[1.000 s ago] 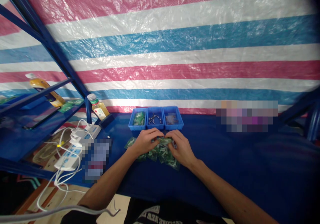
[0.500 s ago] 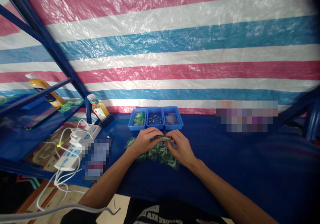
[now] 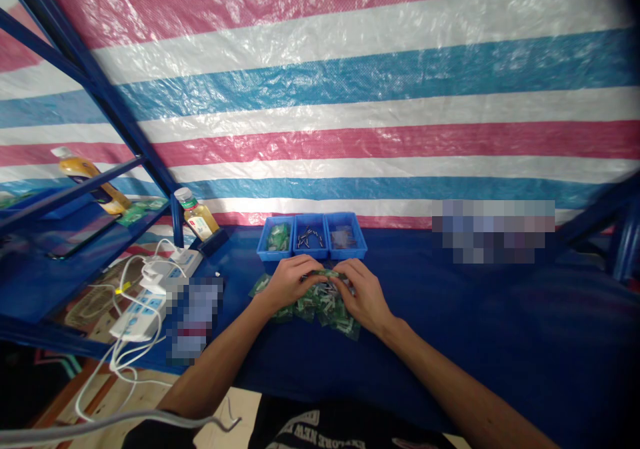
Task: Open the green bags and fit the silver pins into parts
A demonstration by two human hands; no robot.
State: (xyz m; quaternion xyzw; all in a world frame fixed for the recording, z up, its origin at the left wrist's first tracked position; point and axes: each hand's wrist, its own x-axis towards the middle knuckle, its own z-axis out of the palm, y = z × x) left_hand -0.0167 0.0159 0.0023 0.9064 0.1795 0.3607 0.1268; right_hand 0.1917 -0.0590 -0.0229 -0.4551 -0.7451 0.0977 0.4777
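Note:
Both hands pinch one small green plastic packet [image 3: 327, 273] between them, above a heap of similar packets. My left hand [image 3: 295, 281] is closed on its left end, thumb below and fingers on top. At the other end my right hand [image 3: 363, 292] closes on it with thumb and fingertips. Under and between the hands lies the pile of green packets [image 3: 325, 305], with small pale and metallic bits showing through. Just beyond are three blue bins: a left bin [image 3: 260, 249] of green packets, a middle bin [image 3: 310, 255] of dark screws, and a right bin [image 3: 363, 249] of small clear-looking pieces.
On the left, white power strips [image 3: 135, 319] with tangled cables lie by the table edge. A small drink bottle [image 3: 200, 221] stands at the blue frame post [image 3: 176, 222]; a larger bottle [image 3: 95, 182] leans farther left. Striped sheeting [image 3: 350, 139] hangs behind the blue table [image 3: 440, 342].
Both hands stay nearly in place, still on the packet. The packet has turned slightly, and the right fingers have shifted a little.

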